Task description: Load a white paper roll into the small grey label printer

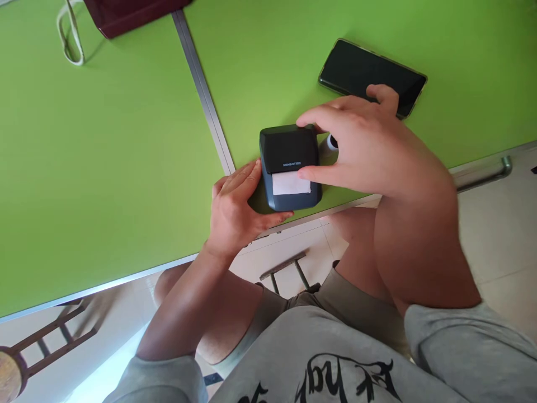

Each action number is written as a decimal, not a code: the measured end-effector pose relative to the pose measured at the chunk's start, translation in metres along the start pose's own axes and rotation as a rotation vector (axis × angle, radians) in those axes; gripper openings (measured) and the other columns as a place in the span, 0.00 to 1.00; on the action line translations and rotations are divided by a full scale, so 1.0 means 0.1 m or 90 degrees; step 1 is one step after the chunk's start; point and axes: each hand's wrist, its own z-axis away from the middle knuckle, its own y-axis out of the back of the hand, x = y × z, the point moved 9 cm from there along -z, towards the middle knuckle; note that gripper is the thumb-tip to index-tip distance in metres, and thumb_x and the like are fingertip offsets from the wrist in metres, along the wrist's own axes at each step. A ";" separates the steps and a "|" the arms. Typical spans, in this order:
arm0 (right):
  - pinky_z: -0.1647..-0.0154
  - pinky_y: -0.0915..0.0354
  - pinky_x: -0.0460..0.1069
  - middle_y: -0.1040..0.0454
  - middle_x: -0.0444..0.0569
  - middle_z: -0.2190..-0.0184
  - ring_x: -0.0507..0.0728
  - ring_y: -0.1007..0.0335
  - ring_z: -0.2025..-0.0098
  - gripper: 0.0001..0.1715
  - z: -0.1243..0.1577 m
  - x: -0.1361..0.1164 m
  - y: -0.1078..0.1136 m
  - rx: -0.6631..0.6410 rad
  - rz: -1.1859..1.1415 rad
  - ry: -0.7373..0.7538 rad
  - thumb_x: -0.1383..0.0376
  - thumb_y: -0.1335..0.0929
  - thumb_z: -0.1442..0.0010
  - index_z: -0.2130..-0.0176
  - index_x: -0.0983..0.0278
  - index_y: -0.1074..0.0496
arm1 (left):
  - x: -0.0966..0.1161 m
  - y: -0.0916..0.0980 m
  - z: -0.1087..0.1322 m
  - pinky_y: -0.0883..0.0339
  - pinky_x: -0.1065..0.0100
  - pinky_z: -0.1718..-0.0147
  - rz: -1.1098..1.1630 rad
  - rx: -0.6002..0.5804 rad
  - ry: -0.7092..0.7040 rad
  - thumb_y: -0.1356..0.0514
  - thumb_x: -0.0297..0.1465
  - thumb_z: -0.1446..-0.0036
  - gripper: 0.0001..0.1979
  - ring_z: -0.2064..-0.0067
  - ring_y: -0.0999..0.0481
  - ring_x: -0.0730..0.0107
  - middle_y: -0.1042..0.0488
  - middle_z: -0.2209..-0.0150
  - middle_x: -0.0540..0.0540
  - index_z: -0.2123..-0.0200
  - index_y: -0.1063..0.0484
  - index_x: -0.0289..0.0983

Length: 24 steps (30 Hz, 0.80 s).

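A small dark label printer (288, 146) sits near the front edge of the green table, with a white paper label (289, 183) sticking out of its slot. My left hand (237, 210) grips its left side, fingers along the side and thumb under the front edge. Over the right side arches my right hand (364, 143): a fingertip rests on the far right corner and the thumb touches the label's right end. Partly hidden behind that hand is a small white round thing with a dark centre (333, 141).
A black smartphone (369, 70) lies beyond my right hand. A dark red object (130, 17) and a white cord loop (72, 39) are at the far left. A metal seam (203, 89) crosses the green table (104, 168). Below stands a wooden stool (54, 330).
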 end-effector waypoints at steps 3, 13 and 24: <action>0.24 0.56 0.75 0.20 0.54 0.46 0.71 0.29 0.36 0.25 -0.01 0.03 0.04 -0.010 0.004 -0.032 0.54 0.28 0.40 0.44 0.55 0.26 | 0.03 0.01 0.03 0.34 0.48 0.36 0.007 0.024 -0.032 0.25 0.55 0.50 0.48 0.35 0.24 0.46 0.25 0.35 0.39 0.31 0.34 0.40; 0.52 0.34 0.57 0.20 0.46 0.66 0.61 0.23 0.60 0.12 -0.01 -0.09 0.37 0.159 -0.037 -0.022 0.59 0.31 0.35 0.54 0.58 0.21 | 0.02 -0.04 0.05 0.37 0.49 0.38 -0.051 0.043 -0.055 0.41 0.67 0.43 0.51 0.38 0.23 0.43 0.24 0.38 0.32 0.30 0.40 0.36; 0.70 0.45 0.52 0.17 0.48 0.64 0.60 0.24 0.66 0.16 -0.09 -0.28 0.13 0.052 0.079 -0.037 0.65 0.39 0.33 0.54 0.56 0.23 | 0.06 -0.03 0.05 0.37 0.49 0.40 -0.077 0.056 -0.083 0.45 0.68 0.41 0.53 0.40 0.22 0.41 0.24 0.38 0.28 0.30 0.40 0.32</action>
